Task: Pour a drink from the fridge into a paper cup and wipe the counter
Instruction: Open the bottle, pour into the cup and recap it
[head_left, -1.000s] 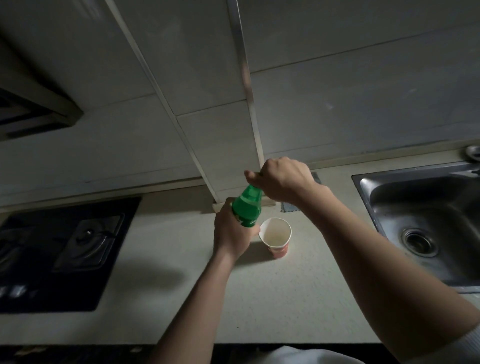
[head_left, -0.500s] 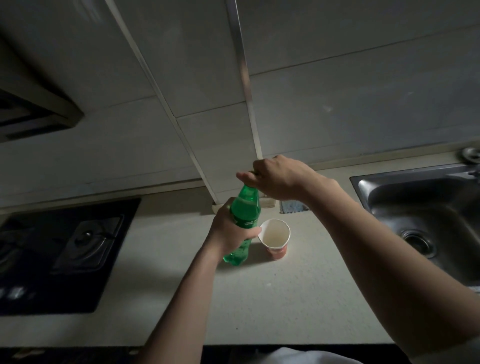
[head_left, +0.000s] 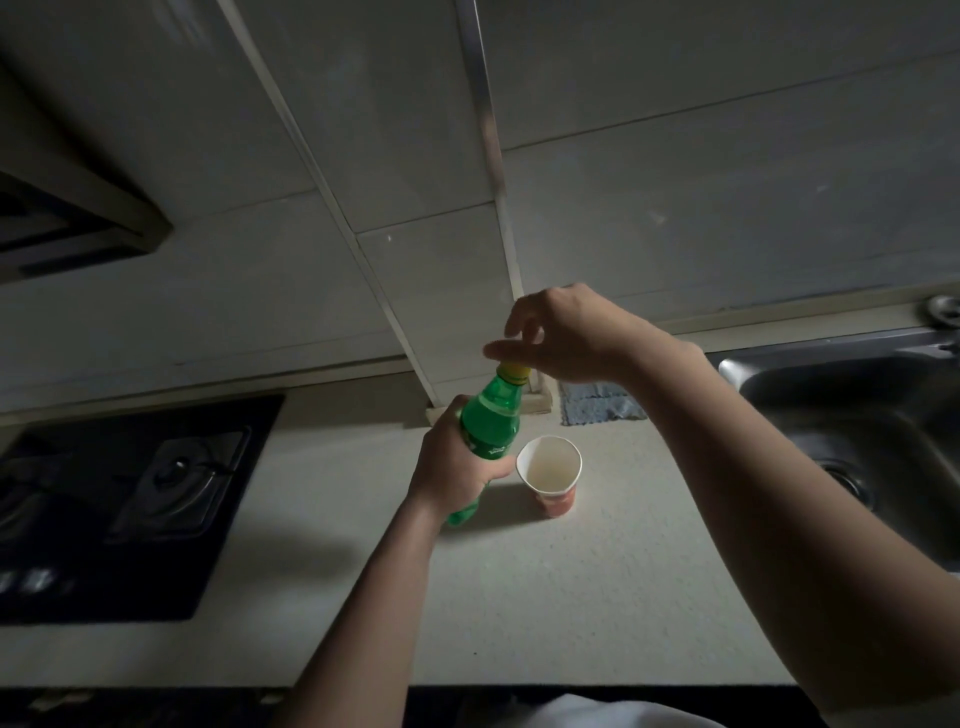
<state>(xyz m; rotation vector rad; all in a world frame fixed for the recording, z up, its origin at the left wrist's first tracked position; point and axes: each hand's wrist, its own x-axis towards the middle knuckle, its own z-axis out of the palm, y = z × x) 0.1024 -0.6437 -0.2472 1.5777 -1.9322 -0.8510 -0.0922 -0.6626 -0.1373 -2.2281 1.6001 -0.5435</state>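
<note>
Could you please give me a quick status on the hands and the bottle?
Left hand grips the bottle. Right hand loose over the cap, cap on. Cup stands open just right of the bottle, nothing between them.

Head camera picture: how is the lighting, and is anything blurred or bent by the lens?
Head view: dim overall, the pale speckled counter brightest around the white paper cup; the left hand gripping the green plastic bottle, with its forearm, throws a soft shadow toward the black gas hob; the metal wall strips fan apart, likely wide-angle distortion; no strong glare, edges fairly sharp.
</note>
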